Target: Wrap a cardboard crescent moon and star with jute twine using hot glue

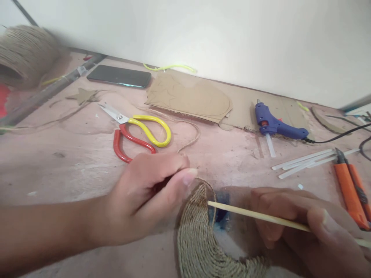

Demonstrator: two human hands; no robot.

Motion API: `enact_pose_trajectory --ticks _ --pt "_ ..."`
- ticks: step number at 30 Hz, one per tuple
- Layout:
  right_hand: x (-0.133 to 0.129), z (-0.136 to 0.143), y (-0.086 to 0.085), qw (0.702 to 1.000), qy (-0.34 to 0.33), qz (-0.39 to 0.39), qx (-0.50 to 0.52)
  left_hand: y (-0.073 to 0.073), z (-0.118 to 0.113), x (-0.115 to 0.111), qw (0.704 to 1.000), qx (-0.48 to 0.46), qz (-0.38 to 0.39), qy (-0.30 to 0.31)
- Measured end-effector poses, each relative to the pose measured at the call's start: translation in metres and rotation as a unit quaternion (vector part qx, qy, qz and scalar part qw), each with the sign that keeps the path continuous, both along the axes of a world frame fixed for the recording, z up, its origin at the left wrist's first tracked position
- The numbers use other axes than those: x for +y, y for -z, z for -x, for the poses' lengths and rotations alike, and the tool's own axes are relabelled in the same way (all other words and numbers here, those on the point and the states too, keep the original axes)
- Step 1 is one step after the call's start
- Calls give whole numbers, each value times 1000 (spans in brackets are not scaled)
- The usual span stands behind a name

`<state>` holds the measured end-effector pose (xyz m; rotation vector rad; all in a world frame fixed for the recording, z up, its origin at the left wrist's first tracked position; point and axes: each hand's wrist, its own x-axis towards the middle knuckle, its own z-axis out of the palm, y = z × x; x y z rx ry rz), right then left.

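Observation:
A curved crescent-shaped piece (197,235), covered in rows of twine, lies on the table between my hands. With thumb and forefinger pinched, my left hand (156,193) grips the loose twine (213,189) at the top tip of the piece. The twine loops down along the inner edge. My right hand (298,220) holds a thin wooden stick (255,214) like a pen. The stick's tip touches or nearly touches the inner edge just below the crescent's point. Part of the crescent's lower end runs out of view.
Scissors (149,131) with red and yellow handles lie beyond my left hand. Behind are a phone (119,76), cardboard (188,96), a cardboard star (82,95) and a twine spool (27,54). At right are a blue glue gun (278,125), glue sticks (304,160) and orange-handled pliers (349,193).

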<state>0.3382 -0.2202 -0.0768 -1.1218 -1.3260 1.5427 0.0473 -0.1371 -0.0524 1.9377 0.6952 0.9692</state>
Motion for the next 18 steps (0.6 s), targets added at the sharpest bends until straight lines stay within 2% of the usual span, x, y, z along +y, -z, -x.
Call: enact_pose_trajectory --ticks 3,5,8,11,18 --pt "8 4 -9 999 6 34 19 4 -1 -3 999 -29 6 -40" --pt "12 5 -14 999 -4 48 21 5 -1 -4 1000 -28 1 -7" --pt "11 3 -16 997 -13 68 33 2 0 -2 998 22 -31 52" --pt "10 1 -13 995 -18 85 53 -1 -1 0 994 43 -65 71" --pt "14 4 -15 996 -10 78 42 -5 -1 1 993 29 -58 101"
